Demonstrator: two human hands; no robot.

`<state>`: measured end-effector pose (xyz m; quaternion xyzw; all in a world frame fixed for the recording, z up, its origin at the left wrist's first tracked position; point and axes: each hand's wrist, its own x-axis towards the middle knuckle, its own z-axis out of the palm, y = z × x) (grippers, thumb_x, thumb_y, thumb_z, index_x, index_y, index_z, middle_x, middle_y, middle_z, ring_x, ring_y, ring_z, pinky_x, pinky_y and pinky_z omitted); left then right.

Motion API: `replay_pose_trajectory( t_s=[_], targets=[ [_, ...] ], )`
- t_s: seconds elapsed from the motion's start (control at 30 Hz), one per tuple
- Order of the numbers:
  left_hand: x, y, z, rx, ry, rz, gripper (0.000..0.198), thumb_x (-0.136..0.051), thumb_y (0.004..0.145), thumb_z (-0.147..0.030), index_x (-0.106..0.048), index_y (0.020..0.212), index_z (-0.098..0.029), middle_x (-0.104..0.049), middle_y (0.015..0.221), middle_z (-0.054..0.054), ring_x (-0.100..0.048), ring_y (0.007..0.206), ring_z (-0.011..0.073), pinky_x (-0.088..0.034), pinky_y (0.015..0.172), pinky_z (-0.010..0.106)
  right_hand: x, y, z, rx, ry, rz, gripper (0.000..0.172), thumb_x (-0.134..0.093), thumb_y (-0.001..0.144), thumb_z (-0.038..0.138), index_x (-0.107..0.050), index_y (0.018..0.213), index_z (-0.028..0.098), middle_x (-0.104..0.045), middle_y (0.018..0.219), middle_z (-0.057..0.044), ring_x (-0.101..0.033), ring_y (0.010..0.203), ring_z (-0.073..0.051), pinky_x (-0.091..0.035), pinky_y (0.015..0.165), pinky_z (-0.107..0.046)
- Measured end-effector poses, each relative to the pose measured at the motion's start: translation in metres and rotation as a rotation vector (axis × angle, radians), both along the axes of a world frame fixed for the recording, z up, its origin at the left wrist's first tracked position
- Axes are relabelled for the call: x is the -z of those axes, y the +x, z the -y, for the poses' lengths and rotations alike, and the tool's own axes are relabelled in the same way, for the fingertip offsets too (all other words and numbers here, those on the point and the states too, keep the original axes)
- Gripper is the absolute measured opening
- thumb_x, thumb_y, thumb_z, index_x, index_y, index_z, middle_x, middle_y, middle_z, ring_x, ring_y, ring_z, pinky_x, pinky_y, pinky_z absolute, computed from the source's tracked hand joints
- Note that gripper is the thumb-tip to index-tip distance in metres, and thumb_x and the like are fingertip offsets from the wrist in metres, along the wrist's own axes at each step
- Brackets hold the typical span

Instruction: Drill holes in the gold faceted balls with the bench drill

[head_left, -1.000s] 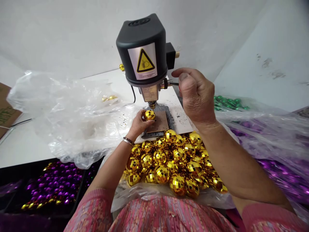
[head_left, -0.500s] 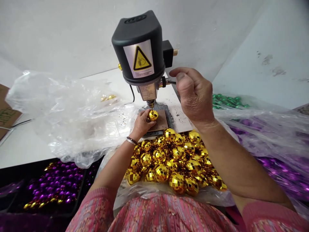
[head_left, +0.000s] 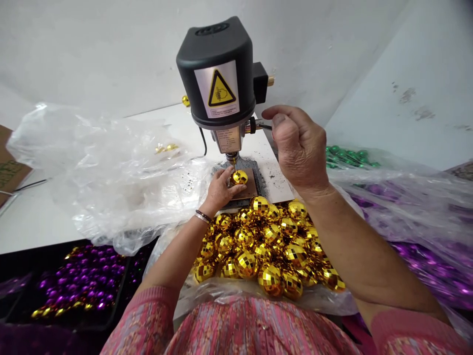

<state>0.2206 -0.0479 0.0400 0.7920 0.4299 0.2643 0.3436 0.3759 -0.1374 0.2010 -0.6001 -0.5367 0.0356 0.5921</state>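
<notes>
Ball (head_left: 240,177) sits at the left hand's (head_left: 219,190) fingertips, pinched between thumb and fingers, over the board (head_left: 252,186) and below the drill (head_left: 215,74). The right hand (head_left: 301,148) curls closed round the handle (head_left: 264,126). The step looks like drilling; the next move would seemingly call for a firm pinch and an even pull. Being round, the ball has no long axis; which way any hole points cannot be told.

Soft light; glints fleck gold balls (head_left: 271,278) in front of the drill press (head_left: 216,54); purple beads (head_left: 83,277) to its left seem blurred.
</notes>
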Motion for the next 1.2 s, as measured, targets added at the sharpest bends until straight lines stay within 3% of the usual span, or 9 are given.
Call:
replay_pose_trajectory(
  t_s=[0.17,0.37,0.57,0.77,0.97,1.2],
  targets=[
    [-0.005,0.005,0.001,-0.056,-0.039,-0.036,0.069,-0.083,0.076,-0.037,-0.062,0.138,-0.015,-0.061,0.131,0.016,-0.062,0.113,0.0267,-0.050,0.103,0.038,0.001,0.001,0.001,0.007,-0.009,0.014,0.035,-0.046,0.099,0.048,-0.070,0.099,0.024,-0.058,0.065,0.001,-0.058,0.066,-0.012,-0.049,0.065,-0.026],
    [-0.007,-0.005,-0.002,-0.052,-0.119,-0.016,0.061,-0.079,0.080,-0.039,-0.064,0.136,-0.019,-0.071,0.124,0.009,-0.066,0.107,0.0236,-0.050,0.099,0.035,0.003,0.001,0.000,0.027,-0.006,0.030,0.037,-0.044,0.099,0.050,-0.071,0.098,0.025,-0.057,0.066,0.000,-0.060,0.068,-0.012,-0.049,0.065,-0.027],
    [-0.012,-0.002,-0.003,-0.020,-0.161,-0.049,0.070,-0.081,0.077,-0.036,-0.061,0.141,-0.014,-0.070,0.128,0.013,-0.066,0.107,0.0254,-0.050,0.101,0.037,0.004,0.001,0.001,0.019,0.005,0.026,0.037,-0.044,0.100,0.051,-0.071,0.096,0.026,-0.057,0.065,0.000,-0.058,0.065,-0.012,-0.049,0.066,-0.027],
    [-0.012,-0.001,0.001,-0.023,-0.147,-0.041,0.066,-0.081,0.077,-0.035,-0.064,0.138,-0.018,-0.075,0.116,0.008,-0.067,0.102,0.0239,-0.052,0.094,0.034,0.005,0.002,0.004,0.012,-0.001,0.024,0.028,-0.050,0.096,0.041,-0.073,0.098,0.027,-0.057,0.063,0.001,-0.053,0.061,-0.011,-0.047,0.063,-0.027],
    [-0.004,-0.003,0.000,0.039,-0.115,0.024,0.056,-0.078,0.080,-0.035,-0.066,0.133,-0.021,-0.073,0.124,0.006,-0.068,0.104,0.0233,-0.052,0.095,0.034,0.012,-0.001,0.009,0.034,0.012,0.063,0.028,-0.052,0.091,0.030,-0.077,0.099,0.021,-0.059,0.067,0.001,-0.044,0.057,-0.009,-0.046,0.062,-0.027],
    [-0.001,-0.003,-0.001,0.014,-0.110,0.063,0.059,-0.081,0.077,-0.032,-0.067,0.133,-0.020,-0.074,0.125,0.008,-0.068,0.109,0.0250,-0.052,0.099,0.036,0.032,0.001,0.006,0.047,0.096,0.240,0.035,-0.048,0.089,0.020,-0.075,0.111,0.020,-0.070,0.077,-0.001,-0.055,0.061,-0.011,-0.055,0.072,-0.030]
  ],
)
